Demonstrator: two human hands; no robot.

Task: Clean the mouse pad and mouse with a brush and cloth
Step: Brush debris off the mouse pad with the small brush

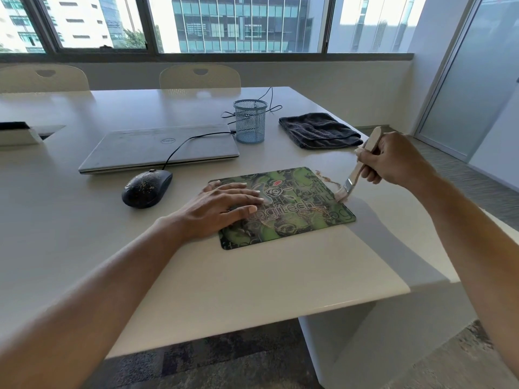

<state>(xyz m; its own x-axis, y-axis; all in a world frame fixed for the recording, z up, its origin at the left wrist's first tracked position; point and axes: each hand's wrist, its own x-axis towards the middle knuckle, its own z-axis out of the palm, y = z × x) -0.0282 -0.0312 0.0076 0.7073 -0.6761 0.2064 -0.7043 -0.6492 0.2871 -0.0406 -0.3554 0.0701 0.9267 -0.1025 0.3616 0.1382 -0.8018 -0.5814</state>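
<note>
1. Pressing flat on the near-left part of the pad (286, 220), the left hand (222, 209) lies palm down. Its fingers (247, 192) are straight and spread, and they grasp nothing.
2. The pad, green with printed lettering, lies on the worktop (252, 276) near the front right corner. A thin line of brownish grit (309, 213) crosses its near-right part.
3. At the pad's right edge the right hand (393, 161) has its fingers curled round the pale handle of the brush (353, 175). The brush slants down to the left, and its bristles touch the pad's right edge.
4. A smear of brown dust (325, 178) lies on the worktop just past the pad's far-right corner, beside the bristles.
5. Left of the pad and apart from it sits the dark mouse (147, 188), speckled with grit on top. Neither hand touches it.
6. Its cable (179, 148) runs back over the closed laptop (160, 147), which lies just behind the mouse.
7. A blue mesh cup (250, 120) stands at the laptop's far-right corner.
8. Right of the cup lies the dark cloth (320, 130), folded, beyond the right hand and untouched.
9. Two pale chairs (200, 77) stand at the far side, under a row of windows (238, 23).
</note>
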